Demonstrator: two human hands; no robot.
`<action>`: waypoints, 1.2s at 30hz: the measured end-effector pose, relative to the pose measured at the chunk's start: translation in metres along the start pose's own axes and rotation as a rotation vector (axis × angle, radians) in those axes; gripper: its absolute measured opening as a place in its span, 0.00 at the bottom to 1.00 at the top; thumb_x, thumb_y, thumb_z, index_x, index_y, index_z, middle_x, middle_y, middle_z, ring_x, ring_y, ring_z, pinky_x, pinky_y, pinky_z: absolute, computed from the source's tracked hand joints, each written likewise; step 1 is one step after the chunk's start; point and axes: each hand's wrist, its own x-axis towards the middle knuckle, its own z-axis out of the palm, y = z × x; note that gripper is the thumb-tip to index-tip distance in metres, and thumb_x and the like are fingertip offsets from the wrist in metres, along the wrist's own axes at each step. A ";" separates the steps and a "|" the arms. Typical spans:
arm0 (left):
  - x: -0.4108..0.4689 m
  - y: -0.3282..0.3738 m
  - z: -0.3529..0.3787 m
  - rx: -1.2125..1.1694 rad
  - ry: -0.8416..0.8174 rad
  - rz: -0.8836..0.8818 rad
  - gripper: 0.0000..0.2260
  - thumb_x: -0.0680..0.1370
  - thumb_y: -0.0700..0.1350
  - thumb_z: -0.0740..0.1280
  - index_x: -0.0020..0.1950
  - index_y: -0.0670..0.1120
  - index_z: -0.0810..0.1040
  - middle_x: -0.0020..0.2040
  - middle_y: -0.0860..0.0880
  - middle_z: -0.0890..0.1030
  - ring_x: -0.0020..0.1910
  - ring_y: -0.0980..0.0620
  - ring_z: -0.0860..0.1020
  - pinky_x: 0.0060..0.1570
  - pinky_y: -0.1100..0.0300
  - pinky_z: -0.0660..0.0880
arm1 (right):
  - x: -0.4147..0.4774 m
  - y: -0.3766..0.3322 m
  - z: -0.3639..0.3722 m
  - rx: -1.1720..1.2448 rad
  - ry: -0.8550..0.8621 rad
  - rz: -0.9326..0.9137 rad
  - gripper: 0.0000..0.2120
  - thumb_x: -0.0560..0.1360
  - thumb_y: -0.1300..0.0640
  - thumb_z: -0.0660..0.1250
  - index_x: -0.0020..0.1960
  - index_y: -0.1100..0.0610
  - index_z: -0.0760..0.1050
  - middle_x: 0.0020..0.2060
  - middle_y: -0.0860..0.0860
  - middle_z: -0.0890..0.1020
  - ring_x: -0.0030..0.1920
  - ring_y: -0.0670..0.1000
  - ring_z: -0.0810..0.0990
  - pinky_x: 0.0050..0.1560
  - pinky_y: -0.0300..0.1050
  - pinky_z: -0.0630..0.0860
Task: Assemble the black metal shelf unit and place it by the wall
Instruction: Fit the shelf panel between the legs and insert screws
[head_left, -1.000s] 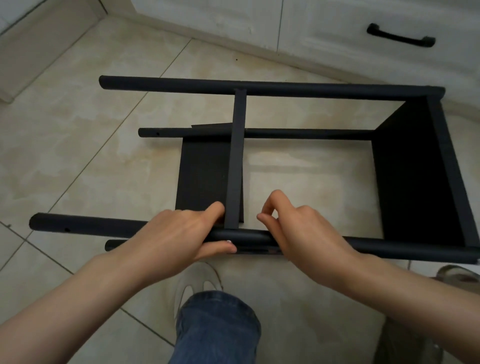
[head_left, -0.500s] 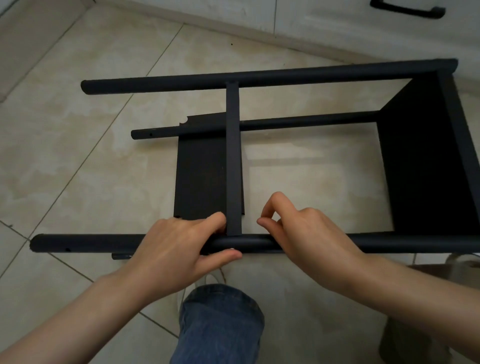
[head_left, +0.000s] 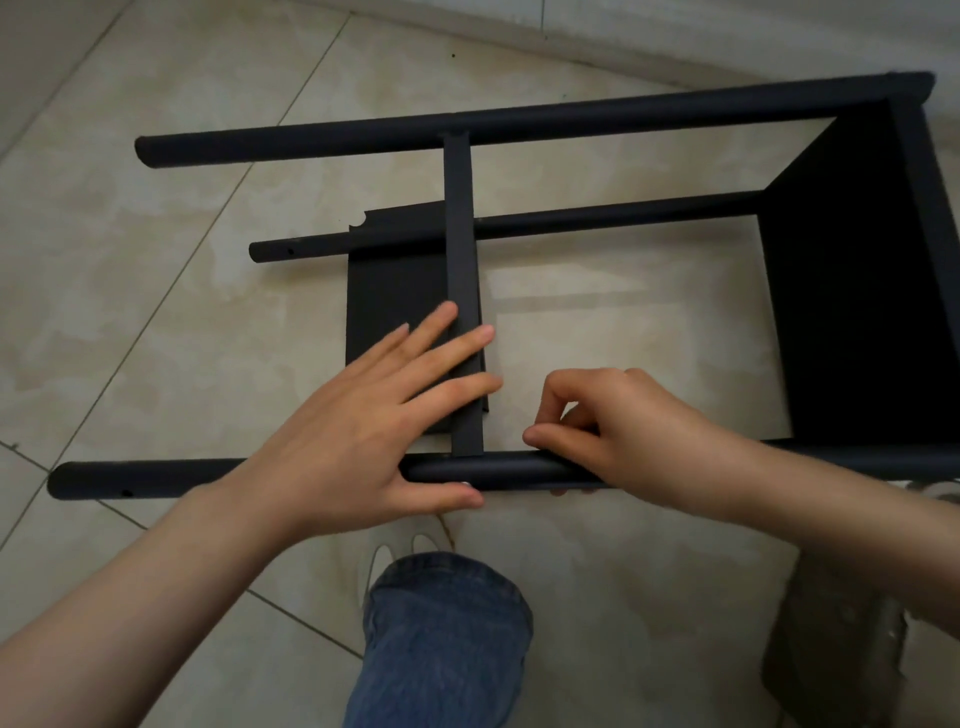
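Note:
The black metal shelf unit lies on its side on the tiled floor. Its near post (head_left: 156, 478) runs left to right in front of me and the far post (head_left: 519, 122) lies parallel beyond it. A narrow middle shelf edge (head_left: 460, 234) spans the two posts, and an end shelf panel (head_left: 857, 286) closes the right side. My left hand (head_left: 358, 421) lies with straight spread fingers across the middle shelf near its joint with the near post, thumb below that post. My right hand (head_left: 623, 421) grips the near post just right of the joint, fingers curled round it.
A white cabinet plinth (head_left: 675, 41) runs along the top, close behind the frame's far right corner. My jeans-clad knee (head_left: 441, 639) and a pale shoe (head_left: 384, 556) are right below the near post. A dark object (head_left: 831, 649) stands at the lower right.
My left hand has let go of the near post and spread its fingers flat over the middle shelf. My right hand stays on the near post. The frame's right end has swung slightly away.

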 end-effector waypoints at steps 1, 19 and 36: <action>0.000 0.000 0.001 -0.039 -0.008 -0.003 0.36 0.76 0.72 0.58 0.79 0.53 0.64 0.83 0.53 0.52 0.82 0.52 0.45 0.79 0.57 0.46 | 0.005 0.000 -0.002 0.014 -0.008 0.008 0.10 0.76 0.49 0.70 0.38 0.48 0.75 0.33 0.46 0.84 0.33 0.40 0.81 0.36 0.33 0.75; 0.000 -0.001 0.004 -0.131 0.009 -0.024 0.35 0.74 0.71 0.61 0.77 0.56 0.65 0.83 0.55 0.54 0.82 0.55 0.47 0.74 0.53 0.54 | 0.059 -0.013 0.011 0.496 -0.347 0.290 0.04 0.74 0.63 0.71 0.43 0.56 0.81 0.34 0.49 0.84 0.36 0.45 0.81 0.44 0.40 0.78; 0.000 -0.001 0.006 -0.145 0.005 -0.019 0.34 0.74 0.71 0.61 0.76 0.57 0.65 0.83 0.56 0.53 0.82 0.54 0.47 0.72 0.52 0.59 | 0.071 -0.005 0.005 0.526 -0.622 0.325 0.07 0.76 0.63 0.70 0.41 0.55 0.81 0.41 0.50 0.83 0.38 0.45 0.78 0.48 0.42 0.76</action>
